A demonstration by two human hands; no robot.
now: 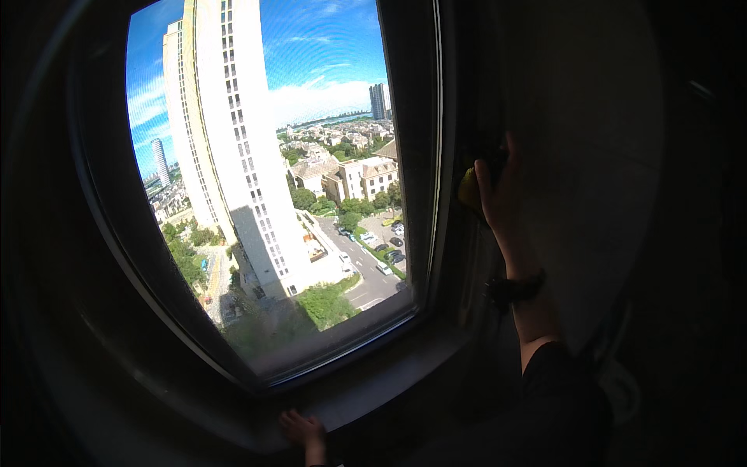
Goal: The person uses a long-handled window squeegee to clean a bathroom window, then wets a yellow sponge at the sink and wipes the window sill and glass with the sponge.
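Observation:
My right hand is raised beside the right side of the window frame, wrapped around a small yellow-green thing. Only part of that thing shows past the thumb, and the dark hides its kind. On the right wrist is a dark band. Lower down, my left hand lies on the window sill with its fingers stretched out and nothing in them.
Behind the window pane or screen stand a tall white building, lower houses, trees and a road with cars, far below. A dim wall runs along the right. Deep shadow covers most of the room.

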